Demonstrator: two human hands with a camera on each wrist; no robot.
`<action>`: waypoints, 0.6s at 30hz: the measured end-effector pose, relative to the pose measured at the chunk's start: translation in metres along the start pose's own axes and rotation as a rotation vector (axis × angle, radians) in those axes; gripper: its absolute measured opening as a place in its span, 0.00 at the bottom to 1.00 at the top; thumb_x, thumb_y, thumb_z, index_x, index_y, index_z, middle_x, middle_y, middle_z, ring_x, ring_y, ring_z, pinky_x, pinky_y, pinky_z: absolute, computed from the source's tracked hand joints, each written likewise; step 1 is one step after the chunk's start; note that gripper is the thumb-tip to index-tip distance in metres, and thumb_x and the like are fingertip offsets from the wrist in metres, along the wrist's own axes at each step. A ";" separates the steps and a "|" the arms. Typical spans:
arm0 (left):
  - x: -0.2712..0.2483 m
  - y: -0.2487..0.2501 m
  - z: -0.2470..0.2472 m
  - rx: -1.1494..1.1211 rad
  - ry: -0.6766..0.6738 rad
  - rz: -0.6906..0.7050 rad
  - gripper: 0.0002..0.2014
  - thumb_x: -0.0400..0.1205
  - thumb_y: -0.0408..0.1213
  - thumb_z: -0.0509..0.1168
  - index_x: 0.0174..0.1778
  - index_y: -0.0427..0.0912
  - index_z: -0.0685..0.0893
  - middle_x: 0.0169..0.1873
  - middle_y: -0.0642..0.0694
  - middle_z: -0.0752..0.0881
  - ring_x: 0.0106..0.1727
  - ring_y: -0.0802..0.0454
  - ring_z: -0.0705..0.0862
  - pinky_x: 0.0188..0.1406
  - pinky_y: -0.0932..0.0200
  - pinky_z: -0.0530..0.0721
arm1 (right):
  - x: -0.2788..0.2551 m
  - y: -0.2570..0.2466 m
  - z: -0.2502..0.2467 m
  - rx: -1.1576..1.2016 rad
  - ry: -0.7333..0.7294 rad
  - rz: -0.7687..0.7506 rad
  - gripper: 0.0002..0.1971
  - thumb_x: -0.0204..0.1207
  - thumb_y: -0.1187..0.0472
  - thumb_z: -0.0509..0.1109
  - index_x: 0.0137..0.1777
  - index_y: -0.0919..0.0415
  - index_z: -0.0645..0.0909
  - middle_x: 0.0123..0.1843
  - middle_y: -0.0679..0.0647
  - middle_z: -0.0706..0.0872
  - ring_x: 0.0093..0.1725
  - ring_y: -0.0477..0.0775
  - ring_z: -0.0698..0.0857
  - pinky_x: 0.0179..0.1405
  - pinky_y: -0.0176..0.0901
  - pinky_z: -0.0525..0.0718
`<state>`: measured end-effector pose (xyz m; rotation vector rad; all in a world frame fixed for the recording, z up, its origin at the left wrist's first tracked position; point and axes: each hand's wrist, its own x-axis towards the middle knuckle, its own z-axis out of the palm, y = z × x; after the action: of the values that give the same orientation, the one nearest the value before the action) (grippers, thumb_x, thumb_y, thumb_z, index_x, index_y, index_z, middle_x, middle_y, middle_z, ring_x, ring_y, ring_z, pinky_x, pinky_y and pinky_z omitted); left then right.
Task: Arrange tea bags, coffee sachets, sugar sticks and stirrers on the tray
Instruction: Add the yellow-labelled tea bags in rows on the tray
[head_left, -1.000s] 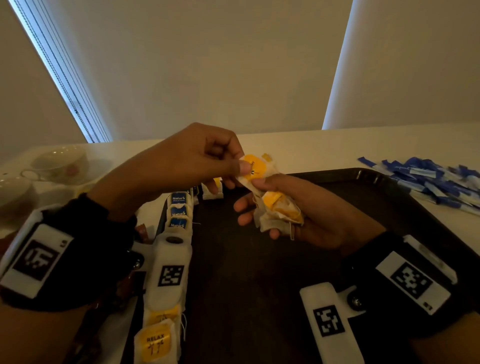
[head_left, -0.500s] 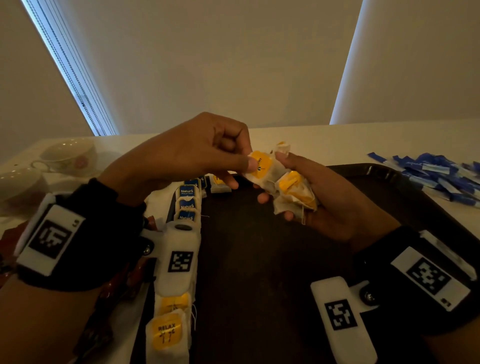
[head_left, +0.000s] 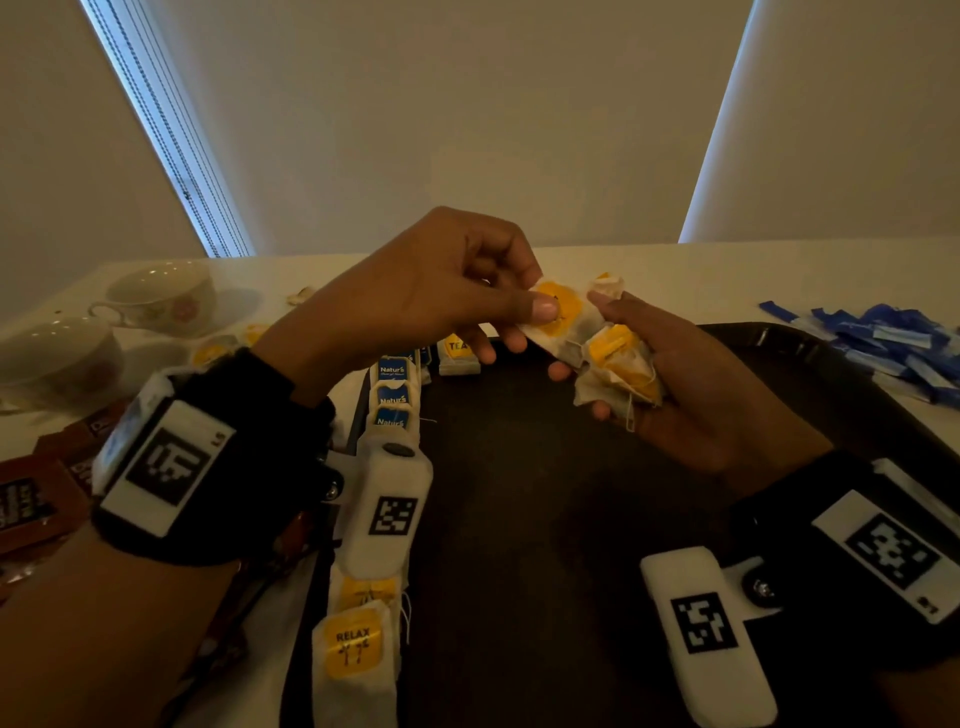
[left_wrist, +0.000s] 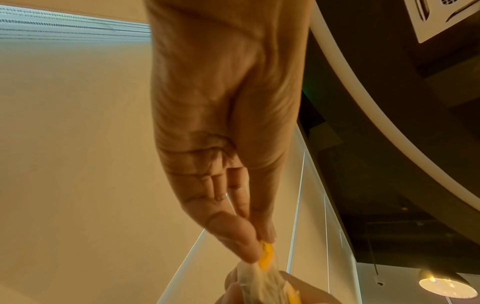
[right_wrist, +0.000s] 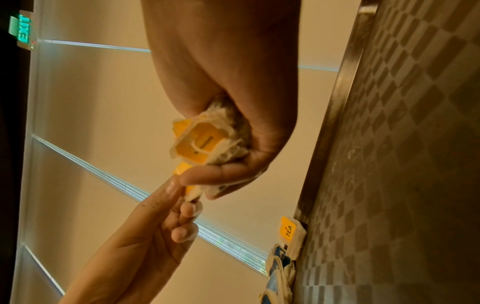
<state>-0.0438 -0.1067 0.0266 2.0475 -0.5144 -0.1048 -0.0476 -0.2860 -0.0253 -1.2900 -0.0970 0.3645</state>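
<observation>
Dark tray (head_left: 857, 395) on the tabletop (head_left: 675, 270), tea bags (head_left: 392, 400) lined along its left rim, presumably to keep kinds together. Right hand (head_left: 696, 395) cupping a bunch of yellow-tagged tea bags (head_left: 618, 364) above the tray as a supply; left hand (head_left: 431, 291) pinching one yellow-tagged tea bag (head_left: 558, 317), likely to free it for the row.

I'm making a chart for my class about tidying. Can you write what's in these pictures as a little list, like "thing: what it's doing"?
left hand: pinches one yellow-tagged tea bag between thumb and finger
right hand: holds a bunch of tea bags, palm up, above the tray
tray: dark; its middle is bare
row of tea bags: lies along the tray's left edge, blue tags and yellow tags
blue sticks: piled on the table, right of the tray
teacups: on the table, far left
brown sachets: on the table, left of the tray
</observation>
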 end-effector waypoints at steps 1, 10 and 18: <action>0.000 0.000 0.000 0.003 -0.007 0.008 0.05 0.75 0.33 0.71 0.43 0.39 0.83 0.37 0.42 0.89 0.35 0.53 0.89 0.28 0.64 0.85 | 0.000 0.000 0.000 0.001 0.006 -0.003 0.17 0.82 0.52 0.56 0.63 0.59 0.78 0.38 0.57 0.88 0.29 0.46 0.86 0.17 0.35 0.78; 0.000 -0.001 -0.015 -0.048 0.125 0.051 0.06 0.75 0.35 0.71 0.44 0.41 0.82 0.38 0.44 0.91 0.38 0.52 0.90 0.28 0.63 0.85 | 0.005 -0.001 -0.008 0.121 0.208 -0.015 0.17 0.83 0.52 0.58 0.67 0.60 0.75 0.43 0.56 0.86 0.29 0.45 0.87 0.19 0.32 0.80; 0.010 -0.034 -0.039 0.465 -0.045 -0.178 0.07 0.74 0.38 0.74 0.43 0.47 0.82 0.34 0.50 0.89 0.29 0.64 0.86 0.29 0.72 0.79 | 0.007 -0.001 -0.013 0.139 0.310 -0.020 0.13 0.82 0.53 0.60 0.63 0.56 0.77 0.42 0.53 0.87 0.31 0.44 0.88 0.20 0.32 0.81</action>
<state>-0.0133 -0.0645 0.0194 2.5501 -0.4086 -0.1485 -0.0369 -0.2955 -0.0291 -1.1926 0.1749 0.1481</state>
